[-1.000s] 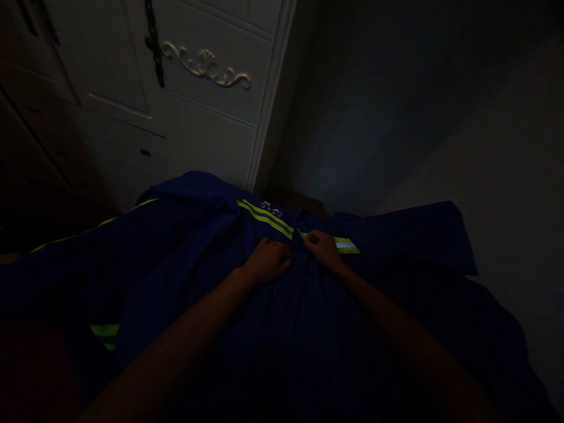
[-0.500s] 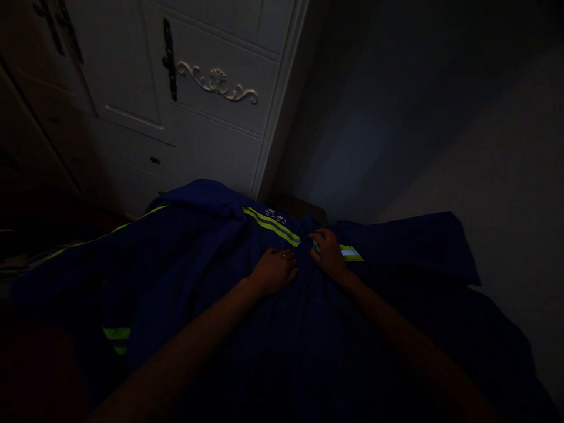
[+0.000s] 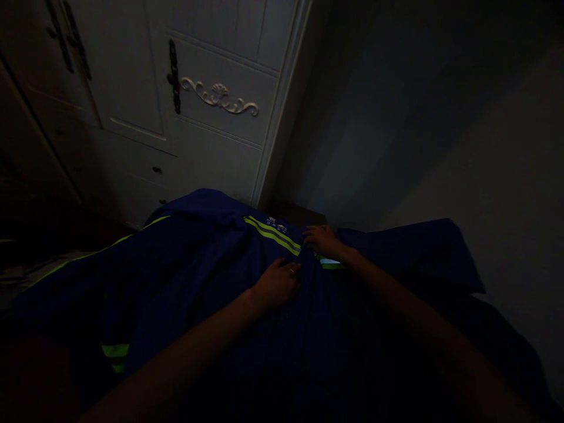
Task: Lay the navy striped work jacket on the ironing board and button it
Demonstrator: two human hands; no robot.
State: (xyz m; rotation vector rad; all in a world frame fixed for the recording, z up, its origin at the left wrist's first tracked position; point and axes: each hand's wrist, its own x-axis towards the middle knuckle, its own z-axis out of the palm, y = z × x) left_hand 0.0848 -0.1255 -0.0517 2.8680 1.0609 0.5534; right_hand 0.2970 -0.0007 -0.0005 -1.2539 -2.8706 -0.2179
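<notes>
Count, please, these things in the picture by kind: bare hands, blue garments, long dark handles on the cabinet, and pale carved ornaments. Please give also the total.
Hands: 2, the left hand and the right hand
Blue garment: 1
Long dark handles: 3
Pale carved ornament: 1
Total: 7

Dark blue cloth garment (image 3: 220,258): fades into shadow low down, cut by bottom edge; white printed lettering (image 3: 277,225) too small to read; bare right hand (image 3: 324,242) hides part of yellow-green reflective stripe (image 3: 332,264); white panelled cabinet (image 3: 211,153), top cropped
</notes>
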